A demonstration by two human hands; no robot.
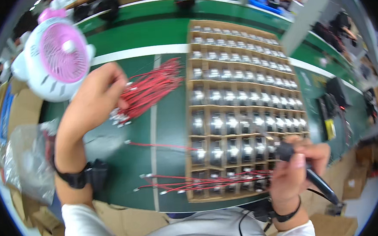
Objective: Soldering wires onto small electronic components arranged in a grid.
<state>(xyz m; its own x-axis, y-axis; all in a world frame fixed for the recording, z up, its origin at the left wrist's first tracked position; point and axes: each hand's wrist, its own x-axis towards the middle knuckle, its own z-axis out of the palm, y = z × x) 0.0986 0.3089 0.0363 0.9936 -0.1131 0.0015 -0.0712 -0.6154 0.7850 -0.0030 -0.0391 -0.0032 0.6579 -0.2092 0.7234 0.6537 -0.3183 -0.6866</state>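
My left hand (92,97) is closed at the connector end of a bundle of red wires (154,87); its fingertips press in among them, and how many they pinch is hidden. In my closed right hand (295,167) is a soldering iron (320,183) with a black handle, its tip pointing up and left over the tray. Under it lies a divided cardboard tray (188,175) filled with rows of shiny, round metal parts (216,124). Several red wires with white connectors (193,184) lie across its near rows, and one single red wire (160,145) reaches its left edge.
A white and pink fan (57,57) stands at the far left, above a clear plastic bag (32,159). A black box (336,92) and a yellow item (330,129) are at the right. A metal post (315,15) rises behind the tray. Other people sit farther off.
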